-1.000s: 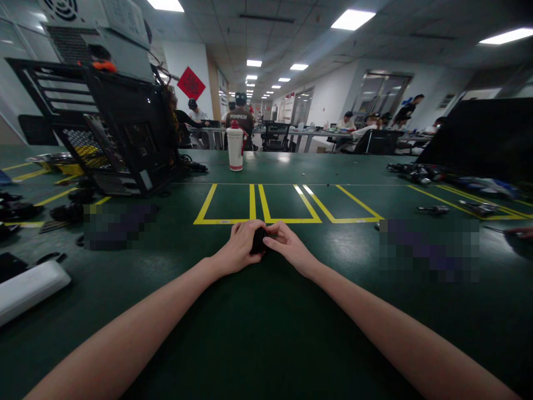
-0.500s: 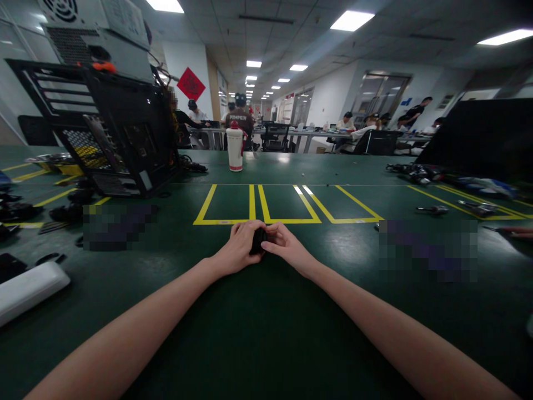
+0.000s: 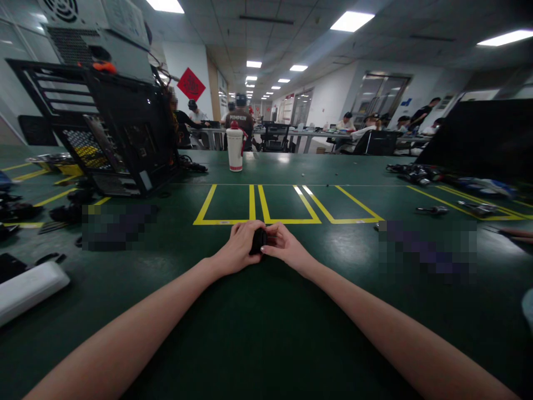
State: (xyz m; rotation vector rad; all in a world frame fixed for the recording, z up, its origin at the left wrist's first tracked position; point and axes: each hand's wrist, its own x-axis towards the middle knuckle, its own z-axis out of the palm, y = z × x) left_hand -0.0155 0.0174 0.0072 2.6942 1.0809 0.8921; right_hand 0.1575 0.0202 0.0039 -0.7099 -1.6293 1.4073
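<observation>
A small black object (image 3: 259,241) is held low over or on the green table (image 3: 266,333), at the middle of the view. My left hand (image 3: 239,248) wraps round its left side, fingers over the top and thumb below. My right hand (image 3: 286,248) is at its right side, with bent fingers and the thumb tip against or very near its lower right edge. The object's underside and left part are hidden by my left hand.
Yellow tape outlines (image 3: 288,221) lie just beyond my hands. A white cup (image 3: 235,150) stands farther back. At left are an open black computer case (image 3: 129,133) and a white bar-shaped object (image 3: 33,291). Metal tools (image 3: 432,210) lie at right.
The right thumb has shifted slightly down and left on the black object, and more of the object shows. The left hand is nearly unmoved.
</observation>
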